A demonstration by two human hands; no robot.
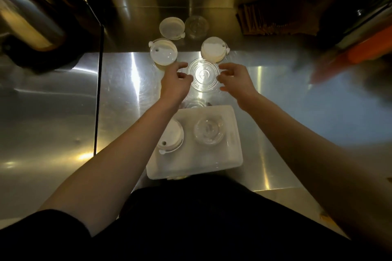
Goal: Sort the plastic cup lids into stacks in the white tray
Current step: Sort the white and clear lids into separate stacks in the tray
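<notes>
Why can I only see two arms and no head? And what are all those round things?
The camera sits on the person's head and looks down, so you see what they see: their own two arms. There is only this one picture. The left hand and the right hand reach to either side of a clear lid, the kind that goes on a drink cup, over a shiny metal counter. Their fingers curl at its edges, but I can't tell whether they grip it yet. Close to the person's body is a white tray. It holds a pile of white lids and a pile of clear lids. Further back, more white lids and another clear one wait to be sorted.
</notes>
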